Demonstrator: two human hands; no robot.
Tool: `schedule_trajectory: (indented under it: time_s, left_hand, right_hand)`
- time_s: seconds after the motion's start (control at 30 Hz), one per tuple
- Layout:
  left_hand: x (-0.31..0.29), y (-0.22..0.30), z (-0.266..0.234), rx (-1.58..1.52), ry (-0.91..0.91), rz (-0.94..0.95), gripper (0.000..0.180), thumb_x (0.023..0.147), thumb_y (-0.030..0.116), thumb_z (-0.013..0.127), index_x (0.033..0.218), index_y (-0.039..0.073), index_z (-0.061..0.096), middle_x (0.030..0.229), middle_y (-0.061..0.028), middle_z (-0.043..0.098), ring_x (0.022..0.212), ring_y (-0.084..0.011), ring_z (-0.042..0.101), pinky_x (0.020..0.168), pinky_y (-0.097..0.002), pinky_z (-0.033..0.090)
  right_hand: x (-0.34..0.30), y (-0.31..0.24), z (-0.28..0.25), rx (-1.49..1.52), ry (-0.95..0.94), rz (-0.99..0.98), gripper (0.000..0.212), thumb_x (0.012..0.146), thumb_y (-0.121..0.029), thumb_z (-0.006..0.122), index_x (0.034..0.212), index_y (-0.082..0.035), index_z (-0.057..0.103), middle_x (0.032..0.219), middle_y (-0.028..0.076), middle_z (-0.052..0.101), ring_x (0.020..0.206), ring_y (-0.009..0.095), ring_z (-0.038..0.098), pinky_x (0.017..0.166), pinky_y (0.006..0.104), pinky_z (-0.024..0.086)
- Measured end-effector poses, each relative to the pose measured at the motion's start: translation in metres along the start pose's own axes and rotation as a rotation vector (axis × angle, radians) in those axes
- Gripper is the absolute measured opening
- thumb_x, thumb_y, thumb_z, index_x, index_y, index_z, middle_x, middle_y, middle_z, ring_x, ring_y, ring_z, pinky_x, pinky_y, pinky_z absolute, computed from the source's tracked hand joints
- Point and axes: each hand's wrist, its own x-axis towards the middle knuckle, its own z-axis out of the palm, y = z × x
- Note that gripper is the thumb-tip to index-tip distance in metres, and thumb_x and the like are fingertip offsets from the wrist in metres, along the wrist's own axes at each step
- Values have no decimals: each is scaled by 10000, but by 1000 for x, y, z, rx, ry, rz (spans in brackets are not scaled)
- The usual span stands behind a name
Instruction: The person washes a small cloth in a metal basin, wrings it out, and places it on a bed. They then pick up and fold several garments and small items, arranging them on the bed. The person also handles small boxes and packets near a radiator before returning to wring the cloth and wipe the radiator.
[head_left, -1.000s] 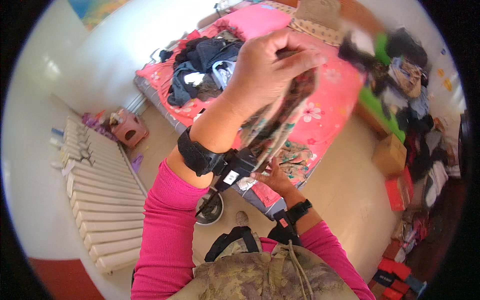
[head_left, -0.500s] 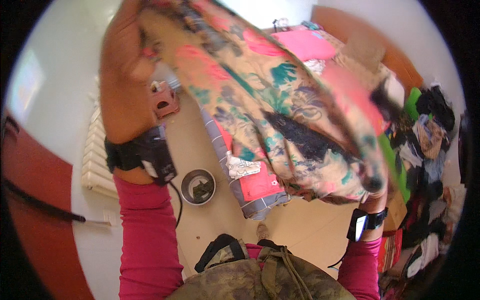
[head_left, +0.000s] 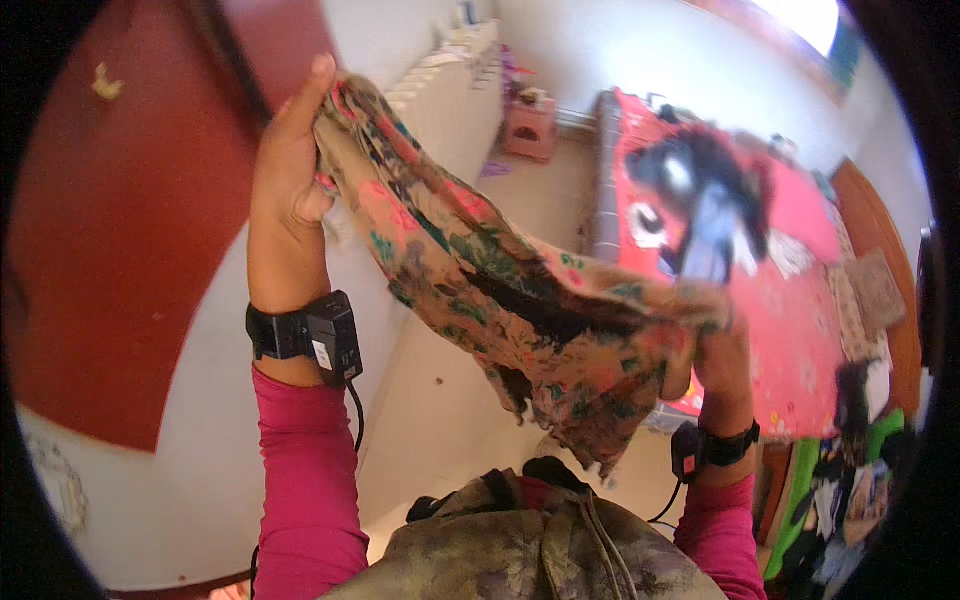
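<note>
A beige floral cloth [head_left: 440, 250] with pink and green flowers, a dark patch and a ragged lower edge hangs in the air between my hands; its exact kind cannot be told. My left hand [head_left: 290, 165] grips its bunched upper left end, thumb pointing up. At the lower right end, my right hand [head_left: 722, 350] is closed on the fabric, its fingers partly covered by folds. The cloth sags in the middle, above the floor. Each wrist carries a black strapped device.
To the right stands a bed [head_left: 790, 350] with a pink sheet, a blurred dark and blue heap [head_left: 705, 205] and a wooden headboard [head_left: 880, 270]. Piled clothes [head_left: 840, 510] lie beyond its near end. A pink stool [head_left: 530, 130] and white radiator [head_left: 455, 85] are at the back; a red-brown panel [head_left: 130, 220] is left.
The view has swung left, bringing more of the red-brown panel in. The cloth, earlier raised and spread wide, now hangs lower and narrower. Both hands still hold it.
</note>
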Motion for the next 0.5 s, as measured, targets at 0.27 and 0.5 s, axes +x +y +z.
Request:
schedule_trajectory:
  time_s: [0.27,0.5]
  left_hand:
    - [-78,19,-88,241,129,-89,241,865,293,615,848,53,622,811,-62,666,683,-129,633,628,-269,523]
    - [-101,30,-126,687,430,-238,209,856,288,635,804,95,573,728,10,601,621,-69,547,588,-236,463]
  right_hand:
    - [101,74,71,206,345,-195,260,911,-60,467,1151,-21,559,1070,41,576,990,121,522,878,242,400]
    - [158,99,82,365,-429,80,379,910,-195,539,1260,-55,499,986,2,572,907,80,517,823,221,409]
